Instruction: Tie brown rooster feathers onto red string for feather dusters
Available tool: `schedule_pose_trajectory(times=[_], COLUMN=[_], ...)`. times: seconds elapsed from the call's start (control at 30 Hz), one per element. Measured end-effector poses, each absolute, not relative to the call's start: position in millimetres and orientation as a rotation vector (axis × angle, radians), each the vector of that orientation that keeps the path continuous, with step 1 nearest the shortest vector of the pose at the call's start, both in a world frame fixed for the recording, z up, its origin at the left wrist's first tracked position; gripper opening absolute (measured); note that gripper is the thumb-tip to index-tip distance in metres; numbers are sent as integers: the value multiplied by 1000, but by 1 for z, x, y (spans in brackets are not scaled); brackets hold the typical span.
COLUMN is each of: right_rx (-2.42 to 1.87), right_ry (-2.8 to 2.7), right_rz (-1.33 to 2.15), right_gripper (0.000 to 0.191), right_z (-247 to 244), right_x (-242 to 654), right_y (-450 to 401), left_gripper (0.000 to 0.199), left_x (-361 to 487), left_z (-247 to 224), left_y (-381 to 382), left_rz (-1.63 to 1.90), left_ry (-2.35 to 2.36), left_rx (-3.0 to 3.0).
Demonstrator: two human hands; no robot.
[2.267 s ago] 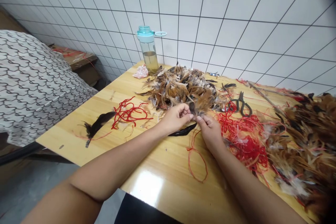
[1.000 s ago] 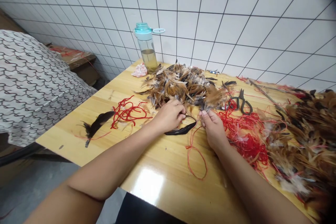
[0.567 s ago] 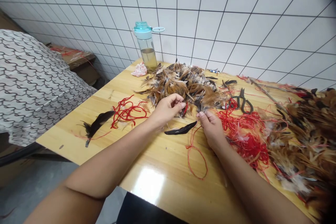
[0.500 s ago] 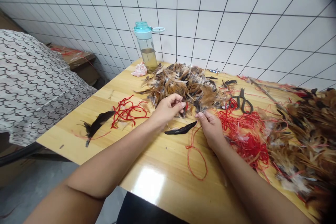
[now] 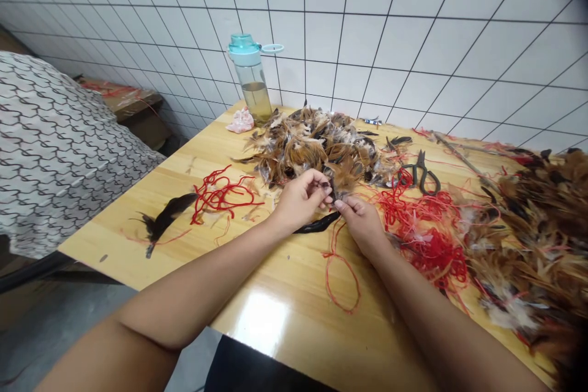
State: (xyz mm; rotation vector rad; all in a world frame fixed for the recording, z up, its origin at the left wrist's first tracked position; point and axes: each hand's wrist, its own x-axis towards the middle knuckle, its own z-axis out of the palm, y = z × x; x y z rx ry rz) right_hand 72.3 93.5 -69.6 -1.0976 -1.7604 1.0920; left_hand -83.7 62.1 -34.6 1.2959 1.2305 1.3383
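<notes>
At the far left is one patterned cloth point(image 5: 68, 153); on the table point(image 5: 193, 294) there lies one black feather point(image 5: 169, 216), and just beside it one loose tangle of red strings point(image 5: 223, 196); behind are one crumpled pink-white piece point(image 5: 241, 120) and one upright bottle point(image 5: 252, 82) with one teal lid; next comes one brown heap of feathers point(image 5: 305, 144); in front of it the left hand point(image 5: 301, 196) has its fingers curled towards the thumb, but I cannot tell what is between them; below lies a second black feather point(image 5: 316, 224); one small bunch of feathers point(image 5: 345, 173) is at the fingertips of both hands, its lower end pinched by the right hand point(image 5: 361, 217); under this hand lies one red string loop point(image 5: 342, 285); farther right are one pair of scissors point(image 5: 421, 173), one red tangle point(image 5: 434, 245) and a second, larger feather heap point(image 5: 537, 245).
</notes>
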Motion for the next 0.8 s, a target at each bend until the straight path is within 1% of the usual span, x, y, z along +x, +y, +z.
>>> schedule_pose_trajectory(times=[0.1,0.23,0.4,0.5,0.6,0.67,0.73,0.8], right_rx=[-1088,-1061,-1022,-1011,-996,-982,-992,-1034], right_ry=[-1753,-1728,-1605,-1472,-1350,-1300,-1285,-1295], right_rz=[1151,1222,1267,1342,1417,1398,1320,1220], right_gripper=[30,33,28,32,36,35,33,33], right_z=[-70,-74,-72,-67,-60,-57,-56,-58], right_x=[72,72,72,72,73,75,78,81], right_y=[94,95,94,92,91,92,95,99], left_gripper=[9,10,24,19,10,8,11,18], left_x=[-83,-82,-85,-91,-98,-102,-106,-108], left_z=[-36,-36,-34,-36,-35,-34,-33,-35], left_y=[60,59,63,67,69,69,69,69], left_rz=[1331,1323,1398,1328,1239,1220,1199,1157], left_ry=[1246,1210,1206,1278,1397,1508,1575,1588], left_rx=[1390,1394,1279,1312,1516,1713,1902,2093])
